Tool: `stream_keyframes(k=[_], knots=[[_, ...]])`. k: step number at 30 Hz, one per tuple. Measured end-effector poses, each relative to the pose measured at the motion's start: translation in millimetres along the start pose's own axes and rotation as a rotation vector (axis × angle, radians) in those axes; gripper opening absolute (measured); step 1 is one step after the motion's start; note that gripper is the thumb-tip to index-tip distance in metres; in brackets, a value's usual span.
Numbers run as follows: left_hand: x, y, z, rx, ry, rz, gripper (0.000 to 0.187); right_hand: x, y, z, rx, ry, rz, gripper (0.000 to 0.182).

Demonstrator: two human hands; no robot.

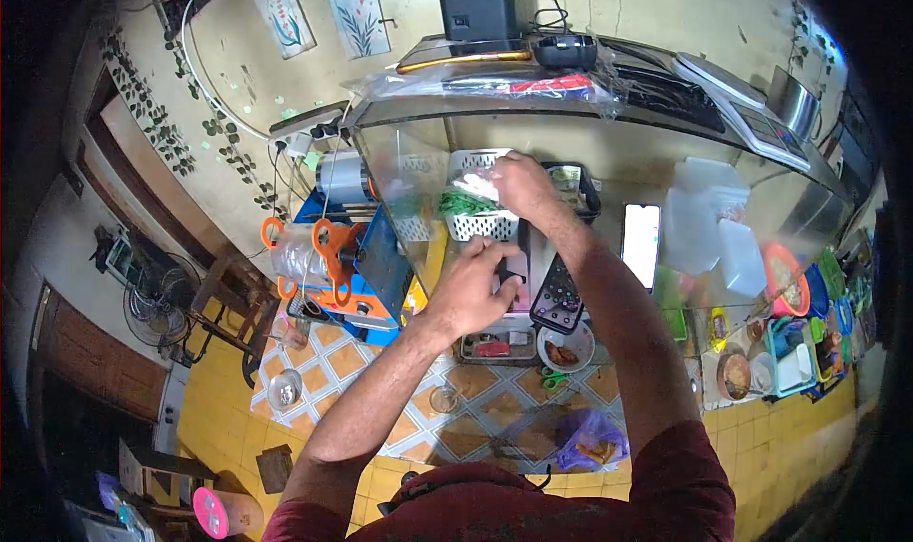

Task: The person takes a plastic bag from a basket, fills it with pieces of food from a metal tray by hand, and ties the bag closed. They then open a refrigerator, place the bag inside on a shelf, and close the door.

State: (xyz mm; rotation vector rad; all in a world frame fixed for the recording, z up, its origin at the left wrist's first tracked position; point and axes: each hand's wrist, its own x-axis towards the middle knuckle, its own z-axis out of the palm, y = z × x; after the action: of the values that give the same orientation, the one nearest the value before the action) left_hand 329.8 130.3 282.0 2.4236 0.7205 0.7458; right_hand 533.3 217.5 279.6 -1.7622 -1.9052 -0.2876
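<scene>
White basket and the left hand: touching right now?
Cannot tell. In the head view, the left hand is close to the near side of the white basket, but this angle shows neither contact nor a gap plainly.

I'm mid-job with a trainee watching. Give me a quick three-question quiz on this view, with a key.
1. Which of the wearer's hands reaches farther forward, at the white basket?
2. True or false: the green scissors lie inside the bowl.
3. What colour is the plastic bag near the front edge of the patterned tabletop?

Key:
1. The right hand.
2. False; they lie beside it.
3. Purple.
</scene>
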Motion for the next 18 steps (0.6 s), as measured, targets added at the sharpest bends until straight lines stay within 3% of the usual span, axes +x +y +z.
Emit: stream_keyframes(k=[1,4,6,9,15,18], knots=[[3,-3,0,0.068,-0.017,0.003,0.048,1,3,-2,0.055,0.019,0.029,0.020],[15,-18,10,0.278,0.050,0.010,0.059,4,15,5,0.274,-0.018,0.100,0.013],[23,-11,5,0.295,-0.026,-0.052,0.067,3,16,6,0.327,-0.045,0.033,0.013],[32,-12,10,0.372,-0.047,-0.100,0.069,3,12,5,0.037,-0.033,-0.273,0.022],[42,-7,10,0.466,-0.121,-0.160,0.079,15,11,2,-0.098,-0.127,-0.128,0.020],[47,-9,9,0.486,-0.141,-0.184,0.079,17,15,2,-0.071,-0.140,-0.234,0.018]])
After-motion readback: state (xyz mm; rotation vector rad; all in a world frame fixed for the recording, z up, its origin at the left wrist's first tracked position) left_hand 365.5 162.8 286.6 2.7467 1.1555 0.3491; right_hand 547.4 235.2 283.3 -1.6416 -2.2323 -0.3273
